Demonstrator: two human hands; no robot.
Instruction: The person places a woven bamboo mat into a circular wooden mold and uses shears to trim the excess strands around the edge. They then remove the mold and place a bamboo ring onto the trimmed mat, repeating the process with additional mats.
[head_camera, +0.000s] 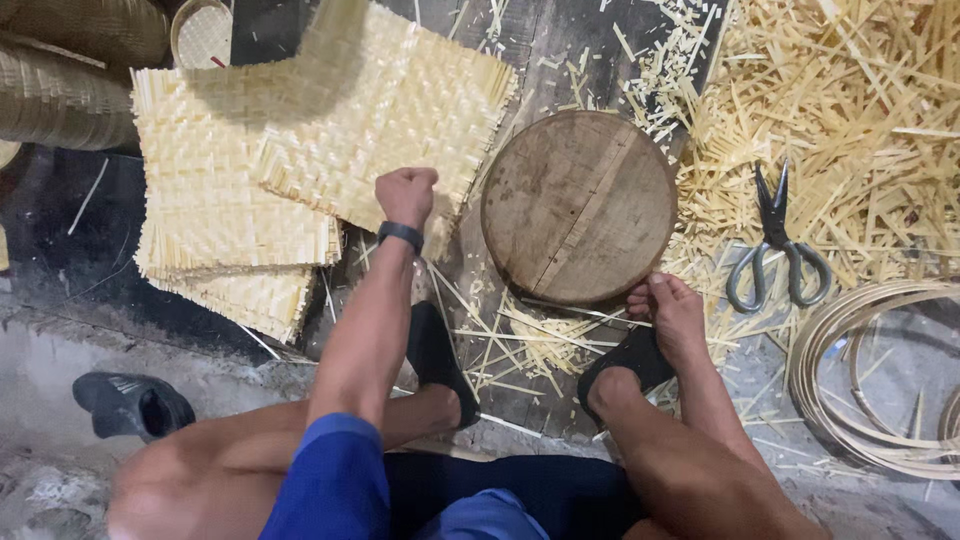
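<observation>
- Woven mat (385, 120), pale bamboo strip, roughly square: our left hand (406, 194) is closed in a fist on its near edge, and the mat lies tilted over the stack, its right corner reaching toward the round board.
- Left hand: fingers curled tight around the mat's edge; a dark wristband (401, 235) sits just below it on our wrist.
- Right hand (672, 312): low beside our right foot, fingers bent and close together, resting at the near rim of the round board; we cannot tell whether it grips anything.
- Round wooden board (578, 205): flat on the floor, dark and worn, between the mats and the scrap heap, just right of the held mat.
- Stack of woven mats (215, 215): same pale weave, under and left of the held mat, edges fringed with loose strip ends.
- Scissors (777, 245): grey handles, blades pointing away from us, lying on the cuttings right of the board, well apart from both hands.
- Bamboo cuttings (850, 110): thick heap at upper right, thinner scatter near our feet.
- Coiled bamboo hoops (860, 370): far right, lying flat.
- Black sandals: one on each of our feet (436, 360); a spare one (130, 405) lies at left.
- Woven baskets (70, 70): upper left corner, partly out of frame.
</observation>
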